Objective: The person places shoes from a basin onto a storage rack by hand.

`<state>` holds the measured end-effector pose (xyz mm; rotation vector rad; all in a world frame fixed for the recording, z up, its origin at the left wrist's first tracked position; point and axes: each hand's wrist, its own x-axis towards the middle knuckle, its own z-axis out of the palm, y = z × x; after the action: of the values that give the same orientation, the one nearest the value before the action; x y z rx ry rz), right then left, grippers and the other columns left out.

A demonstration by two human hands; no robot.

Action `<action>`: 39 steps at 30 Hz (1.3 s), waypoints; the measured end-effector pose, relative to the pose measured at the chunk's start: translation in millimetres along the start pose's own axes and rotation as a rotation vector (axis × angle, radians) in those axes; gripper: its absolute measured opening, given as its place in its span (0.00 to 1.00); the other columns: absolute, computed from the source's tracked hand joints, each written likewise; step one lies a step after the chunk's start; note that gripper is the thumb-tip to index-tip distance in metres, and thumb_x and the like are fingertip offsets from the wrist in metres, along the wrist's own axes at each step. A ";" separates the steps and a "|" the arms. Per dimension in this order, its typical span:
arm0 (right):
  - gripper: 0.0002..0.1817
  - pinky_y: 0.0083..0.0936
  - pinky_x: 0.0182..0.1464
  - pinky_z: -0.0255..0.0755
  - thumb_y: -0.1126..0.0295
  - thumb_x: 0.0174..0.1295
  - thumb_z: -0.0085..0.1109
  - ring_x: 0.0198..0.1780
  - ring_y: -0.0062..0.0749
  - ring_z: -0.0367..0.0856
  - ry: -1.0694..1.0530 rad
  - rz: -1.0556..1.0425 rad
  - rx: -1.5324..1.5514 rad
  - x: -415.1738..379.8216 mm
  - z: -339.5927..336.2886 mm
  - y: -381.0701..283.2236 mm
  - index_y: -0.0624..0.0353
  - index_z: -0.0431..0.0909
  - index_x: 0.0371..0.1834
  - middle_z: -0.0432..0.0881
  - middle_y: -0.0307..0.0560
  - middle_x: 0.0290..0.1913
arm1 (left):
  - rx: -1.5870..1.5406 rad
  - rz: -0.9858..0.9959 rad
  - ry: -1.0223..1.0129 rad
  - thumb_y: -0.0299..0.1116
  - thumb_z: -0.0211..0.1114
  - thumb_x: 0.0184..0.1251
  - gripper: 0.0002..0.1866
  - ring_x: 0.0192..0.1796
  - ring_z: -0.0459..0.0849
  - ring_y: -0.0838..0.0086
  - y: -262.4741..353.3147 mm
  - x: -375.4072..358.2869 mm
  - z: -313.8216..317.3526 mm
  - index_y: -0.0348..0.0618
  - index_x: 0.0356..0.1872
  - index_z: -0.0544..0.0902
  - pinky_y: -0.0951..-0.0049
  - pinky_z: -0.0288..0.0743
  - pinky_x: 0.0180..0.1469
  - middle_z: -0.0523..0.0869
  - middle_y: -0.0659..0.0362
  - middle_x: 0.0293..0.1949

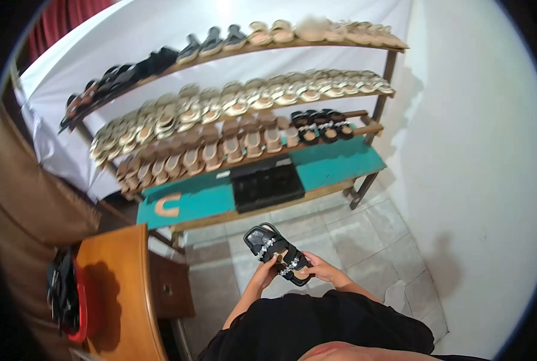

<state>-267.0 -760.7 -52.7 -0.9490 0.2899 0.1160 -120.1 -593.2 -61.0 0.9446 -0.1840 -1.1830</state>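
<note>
A pair of black sandals (pixel 269 242) with sparkling, jewelled straps is held in front of my body, above the tiled floor. My left hand (pixel 266 274) grips the sandals along their lower left side, its thumb across the edge. At their right end, my right hand (pixel 320 268) is closed around the sandals. The two sandals lie close together, one partly covering the other. Some of my fingers are hidden beneath the soles.
A wooden rack (pixel 244 48) holds rows of sandals against a white sheet. Its turquoise bottom shelf (pixel 340 161) carries a black box (pixel 267 185) and a beige U-shaped piece (pixel 168 206). Left, a wooden desk (pixel 121 259) bears a red basket (pixel 89 301) of dark items. A white wall (pixel 479 150) stands right.
</note>
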 end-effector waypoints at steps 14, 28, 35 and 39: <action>0.24 0.26 0.42 0.76 0.60 0.61 0.57 0.43 0.28 0.78 0.546 -0.183 -0.152 44.4 -152.7 -154.4 0.60 0.62 0.54 0.74 0.44 0.46 | 0.013 -0.044 -0.058 0.41 0.61 0.63 0.21 0.49 0.78 0.70 66.1 283.3 116.9 0.46 0.54 0.72 0.64 0.69 0.53 0.80 0.60 0.45; 0.18 0.25 0.38 0.78 0.67 0.66 0.49 0.40 0.28 0.82 0.650 -0.490 0.035 80.7 -402.8 -360.5 0.58 0.64 0.57 0.78 0.44 0.48 | 1.499 0.798 0.218 0.43 0.61 0.58 0.34 0.67 0.58 0.54 90.2 489.3 253.1 0.51 0.66 0.61 0.48 0.51 0.63 0.57 0.50 0.68; 0.19 0.32 0.43 0.77 0.64 0.64 0.53 0.45 0.34 0.81 0.665 -0.379 -0.025 135.1 -472.7 -418.8 0.58 0.65 0.54 0.77 0.46 0.48 | 1.711 0.607 0.341 0.43 0.67 0.53 0.37 0.72 0.49 0.60 83.2 552.5 305.8 0.62 0.66 0.62 0.33 0.42 0.62 0.55 0.56 0.70; 0.20 0.37 0.45 0.77 0.60 0.64 0.53 0.47 0.36 0.80 0.630 -0.308 -0.069 168.2 -485.7 -416.9 0.57 0.63 0.54 0.77 0.47 0.48 | 1.757 0.492 0.414 0.41 0.65 0.57 0.30 0.71 0.53 0.60 75.7 568.5 293.3 0.65 0.63 0.67 0.34 0.42 0.62 0.57 0.58 0.69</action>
<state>-106.8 -1402.7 -41.5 -1.0719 0.7164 -0.4670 -2.5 -1225.1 -17.7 2.4111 -1.1424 -0.0709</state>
